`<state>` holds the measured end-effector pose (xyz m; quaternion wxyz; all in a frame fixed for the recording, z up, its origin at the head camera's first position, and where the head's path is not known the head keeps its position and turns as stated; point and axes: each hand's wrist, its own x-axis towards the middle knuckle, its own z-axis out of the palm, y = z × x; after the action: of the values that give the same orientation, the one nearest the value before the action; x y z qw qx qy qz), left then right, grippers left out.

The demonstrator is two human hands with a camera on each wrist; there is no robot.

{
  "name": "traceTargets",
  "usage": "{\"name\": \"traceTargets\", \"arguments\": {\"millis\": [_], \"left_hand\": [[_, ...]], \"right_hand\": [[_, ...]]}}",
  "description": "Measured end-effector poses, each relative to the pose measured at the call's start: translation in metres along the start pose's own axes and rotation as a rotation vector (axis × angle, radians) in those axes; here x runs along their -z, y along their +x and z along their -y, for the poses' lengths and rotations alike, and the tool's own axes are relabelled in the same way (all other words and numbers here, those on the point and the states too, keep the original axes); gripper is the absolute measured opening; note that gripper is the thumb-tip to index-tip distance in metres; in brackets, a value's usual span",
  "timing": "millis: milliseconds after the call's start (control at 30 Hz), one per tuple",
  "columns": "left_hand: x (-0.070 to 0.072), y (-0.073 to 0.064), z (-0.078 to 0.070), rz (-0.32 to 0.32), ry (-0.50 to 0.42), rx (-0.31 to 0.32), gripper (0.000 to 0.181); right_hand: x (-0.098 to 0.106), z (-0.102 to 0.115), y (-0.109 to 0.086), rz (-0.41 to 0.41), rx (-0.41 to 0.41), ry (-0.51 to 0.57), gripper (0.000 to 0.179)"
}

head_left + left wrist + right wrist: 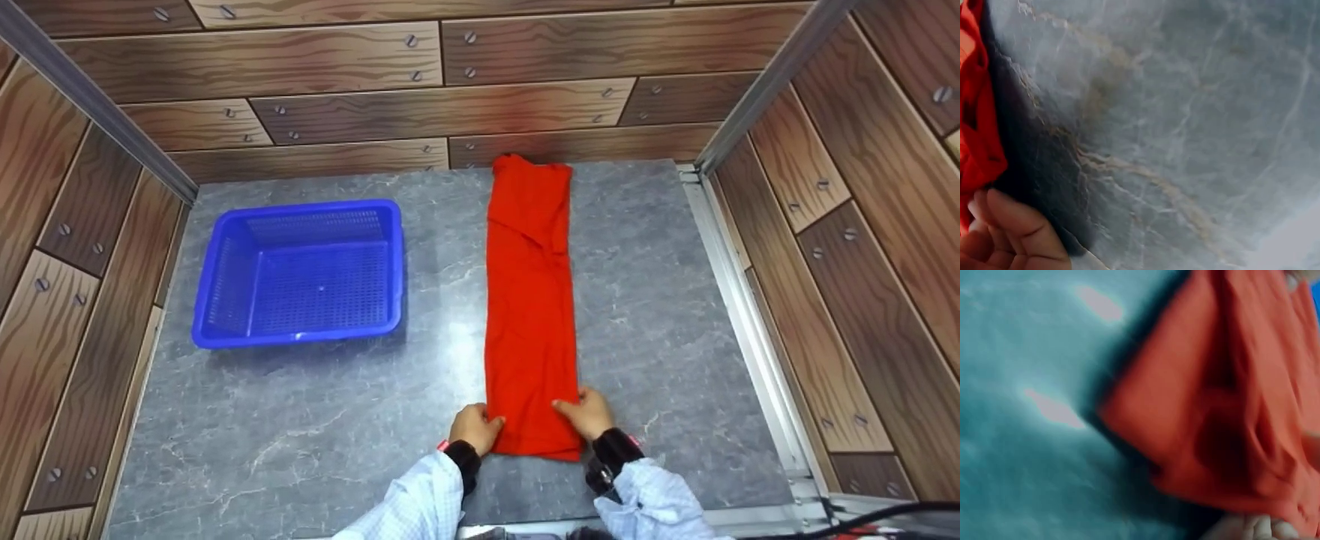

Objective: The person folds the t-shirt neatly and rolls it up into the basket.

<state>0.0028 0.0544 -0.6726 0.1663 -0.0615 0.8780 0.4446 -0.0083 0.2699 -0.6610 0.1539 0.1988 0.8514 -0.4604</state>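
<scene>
A long, narrow strip of folded bright-red fabric (pixel 529 322) lies lengthwise on the grey marble-patterned tabletop (pixel 645 315), its far end reaching the back wall with its brown wood-plank pattern (pixel 345 60) and a slanting fold crossing its upper part. At its near end, the left hand (pixel 474 429) pinches the left edge between thumb and curled fingers, while the right hand (pixel 589 415) grips the opposite edge, thumb on top. Well apart, to the left, sits a blue rectangular perforated plastic basket (pixel 300 338).
</scene>
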Motion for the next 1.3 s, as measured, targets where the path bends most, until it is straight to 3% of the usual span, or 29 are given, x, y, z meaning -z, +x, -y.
{"name": "traceTargets", "arguments": {"millis": [67, 200, 400, 500, 633, 733, 867, 967, 1100, 1200, 1300], "left_hand": [[0.003, -0.002, 0.000, 0.025, 0.000, -0.017, 0.014], [0.009, -0.008, 0.004, 0.102, -0.040, -0.040, 0.030], [0.015, -0.020, 0.020, 0.260, -0.312, 0.002, 0.014], [0.018, -0.025, 0.025, 0.314, -0.409, 0.018, 0.019], [0.023, -0.030, 0.028, 0.388, -0.413, 0.024, 0.034], [0.026, -0.036, 0.032, 0.442, -0.380, 0.025, 0.038], [0.028, -0.039, 0.035, 0.502, -0.399, 0.054, 0.038], [0.032, -0.034, 0.031, 0.529, -0.521, 0.103, 0.032], [0.040, -0.016, 0.016, 0.518, -0.744, 0.157, 0.022], [0.048, 0.005, -0.003, 0.466, -0.857, 0.182, 0.021], [0.054, 0.029, -0.022, 0.381, -0.912, 0.223, 0.016]], "right_hand": [[-0.003, -0.001, -0.007, 0.047, 0.016, -0.081, 0.039], [-0.003, -0.009, -0.020, 0.137, 0.067, -0.084, 0.041], [0.004, -0.030, -0.030, 0.226, 0.106, 0.074, 0.039], [0.011, -0.037, -0.034, 0.240, 0.076, 0.153, 0.035], [0.020, -0.041, -0.041, 0.280, 0.014, 0.193, 0.033], [0.025, -0.044, -0.046, 0.356, -0.024, 0.216, 0.029], [0.030, -0.047, -0.051, 0.467, -0.109, 0.349, 0.018], [0.034, -0.042, -0.049, 0.495, -0.175, 0.503, 0.014], [0.042, -0.024, -0.036, 0.426, -0.229, 0.580, 0.023], [0.051, -0.004, -0.018, 0.379, -0.267, 0.634, 0.032], [0.058, 0.017, 0.005, 0.393, -0.307, 0.760, 0.020]]}}
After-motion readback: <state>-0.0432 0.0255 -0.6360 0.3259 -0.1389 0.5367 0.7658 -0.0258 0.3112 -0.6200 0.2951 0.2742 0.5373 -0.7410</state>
